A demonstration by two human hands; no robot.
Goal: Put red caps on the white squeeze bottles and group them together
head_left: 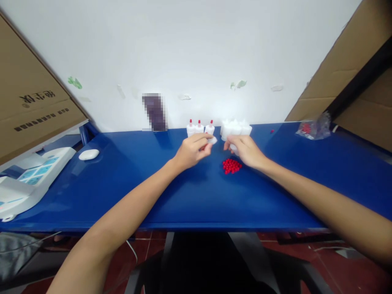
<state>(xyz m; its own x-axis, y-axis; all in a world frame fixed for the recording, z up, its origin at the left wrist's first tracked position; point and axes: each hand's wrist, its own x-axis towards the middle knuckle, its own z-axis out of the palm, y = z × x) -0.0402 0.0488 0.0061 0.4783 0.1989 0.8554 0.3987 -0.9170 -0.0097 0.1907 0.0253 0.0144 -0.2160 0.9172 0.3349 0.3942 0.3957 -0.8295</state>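
Note:
My left hand (pixel 195 150) is closed, its fingers pinched around a small white plastic bottle (pixel 212 140) that shows only in part. My right hand (pixel 245 150) curls over a white object (pixel 234 148), mostly covered by the fingers, so its kind is unclear. Just below the right hand lies a pile of small red caps (pixel 232 166). Behind the left hand stand three white squeeze bottles (pixel 199 128) with red tips. Past the right hand is a group of white bottles (pixel 235 128) without red tips.
A blue table (pixel 183 204) meets a white wall. On the left are a power strip (pixel 39 175), a white earbud case (pixel 88 154) and a cardboard box (pixel 33 98). A clear bag with red pieces (pixel 314 127) and one loose red cap (pixel 272 131) lie on the right.

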